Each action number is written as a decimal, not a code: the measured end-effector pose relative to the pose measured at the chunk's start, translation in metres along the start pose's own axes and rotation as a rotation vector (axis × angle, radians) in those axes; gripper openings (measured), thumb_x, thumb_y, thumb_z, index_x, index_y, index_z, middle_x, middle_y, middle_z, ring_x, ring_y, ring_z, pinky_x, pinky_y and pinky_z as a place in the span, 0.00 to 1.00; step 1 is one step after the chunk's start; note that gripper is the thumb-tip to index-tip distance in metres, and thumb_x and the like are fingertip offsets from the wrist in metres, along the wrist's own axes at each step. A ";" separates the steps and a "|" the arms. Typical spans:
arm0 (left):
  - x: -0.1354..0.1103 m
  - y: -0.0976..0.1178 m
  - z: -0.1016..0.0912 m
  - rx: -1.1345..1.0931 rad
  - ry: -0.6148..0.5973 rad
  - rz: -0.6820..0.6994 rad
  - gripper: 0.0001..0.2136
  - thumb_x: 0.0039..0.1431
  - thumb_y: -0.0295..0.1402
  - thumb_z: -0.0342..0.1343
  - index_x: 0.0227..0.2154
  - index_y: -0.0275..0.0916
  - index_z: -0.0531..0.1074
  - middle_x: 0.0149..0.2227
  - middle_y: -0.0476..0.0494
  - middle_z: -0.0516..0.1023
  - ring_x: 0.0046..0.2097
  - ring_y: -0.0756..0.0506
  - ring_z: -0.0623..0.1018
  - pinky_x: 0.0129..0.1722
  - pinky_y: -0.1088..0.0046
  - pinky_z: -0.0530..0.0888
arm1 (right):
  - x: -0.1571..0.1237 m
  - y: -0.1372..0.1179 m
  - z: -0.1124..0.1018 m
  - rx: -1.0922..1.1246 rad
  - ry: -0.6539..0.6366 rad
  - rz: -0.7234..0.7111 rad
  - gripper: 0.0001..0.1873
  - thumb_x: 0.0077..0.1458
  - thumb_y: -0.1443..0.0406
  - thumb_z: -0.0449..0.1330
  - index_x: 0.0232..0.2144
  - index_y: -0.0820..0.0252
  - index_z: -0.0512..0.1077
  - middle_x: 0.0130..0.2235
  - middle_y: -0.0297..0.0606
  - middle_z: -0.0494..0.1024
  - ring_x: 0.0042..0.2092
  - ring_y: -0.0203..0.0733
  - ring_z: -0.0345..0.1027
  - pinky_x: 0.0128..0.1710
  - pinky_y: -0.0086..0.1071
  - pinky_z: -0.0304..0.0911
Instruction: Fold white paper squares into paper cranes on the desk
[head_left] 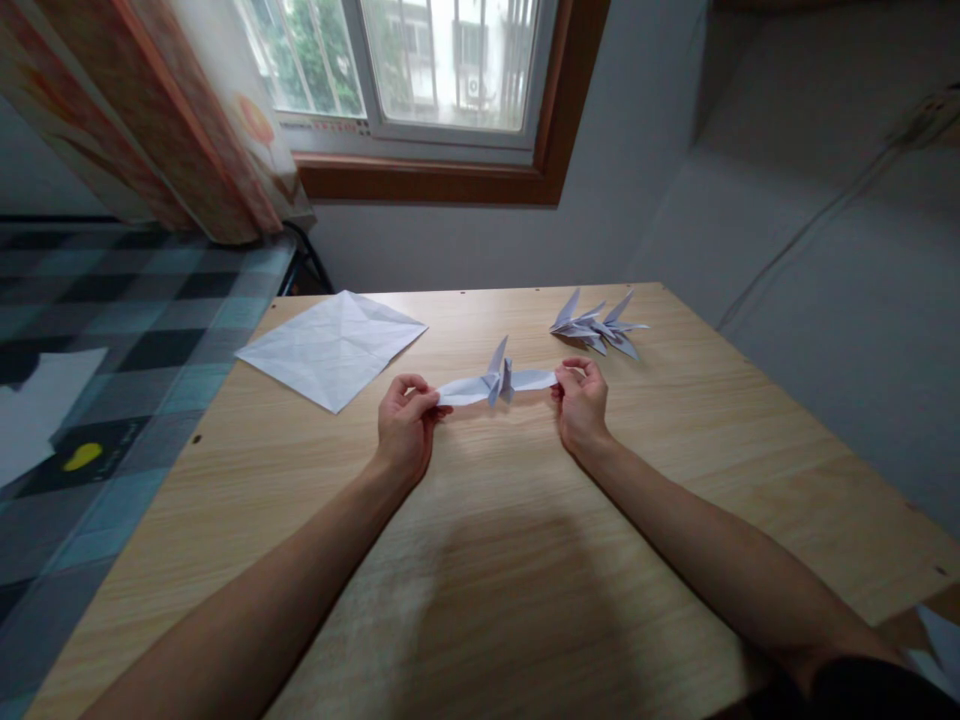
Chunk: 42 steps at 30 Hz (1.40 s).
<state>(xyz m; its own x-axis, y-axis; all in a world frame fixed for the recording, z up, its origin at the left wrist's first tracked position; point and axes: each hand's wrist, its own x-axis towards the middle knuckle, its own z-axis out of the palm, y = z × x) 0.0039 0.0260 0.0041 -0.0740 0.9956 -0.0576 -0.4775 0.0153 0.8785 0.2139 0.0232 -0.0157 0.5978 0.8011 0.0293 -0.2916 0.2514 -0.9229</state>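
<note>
White folded paper crane [498, 383], wings stretched flat; left hand [405, 425] pinches one wingtip, right hand [579, 402] pinches other. Pale wood surface [525, 560]; window [420, 70] behind.

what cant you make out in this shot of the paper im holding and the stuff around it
- Head view: both tips of the folded paper are covered by the fingers of the left hand and right hand.
- Head view: the number of pieces in the folded pile is unclear; they are small and overlap.
- Head view: the white sheet at bottom right is cut off by the frame edge.
</note>
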 end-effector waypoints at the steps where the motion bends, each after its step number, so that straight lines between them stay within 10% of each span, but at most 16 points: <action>1: 0.000 0.000 0.000 0.004 -0.005 0.003 0.15 0.35 0.27 0.63 0.27 0.39 0.64 0.22 0.59 0.68 0.20 0.55 0.72 0.23 0.79 0.69 | 0.000 0.000 0.000 -0.003 -0.003 0.001 0.16 0.40 0.62 0.65 0.31 0.56 0.64 0.21 0.21 0.69 0.20 0.27 0.61 0.21 0.21 0.56; 33: 0.000 -0.008 -0.003 0.149 -0.072 0.069 0.10 0.41 0.30 0.63 0.27 0.39 0.68 0.19 0.54 0.72 0.23 0.52 0.72 0.26 0.78 0.67 | 0.067 0.015 -0.030 -0.016 0.133 -0.130 0.07 0.44 0.67 0.65 0.30 0.61 0.76 0.29 0.32 0.78 0.30 0.32 0.73 0.29 0.26 0.70; 42: -0.003 -0.008 -0.003 0.210 -0.089 0.071 0.10 0.43 0.31 0.63 0.29 0.39 0.69 0.21 0.52 0.73 0.24 0.51 0.72 0.24 0.78 0.64 | 0.064 0.019 -0.032 -0.321 -0.188 -0.158 0.26 0.47 0.62 0.64 0.51 0.57 0.75 0.56 0.44 0.77 0.55 0.47 0.71 0.54 0.46 0.68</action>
<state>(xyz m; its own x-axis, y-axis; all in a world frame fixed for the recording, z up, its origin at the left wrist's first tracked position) 0.0056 0.0227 -0.0041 -0.0189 0.9989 0.0420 -0.2810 -0.0457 0.9586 0.2702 0.0622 -0.0434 0.4612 0.8589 0.2224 0.0589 0.2205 -0.9736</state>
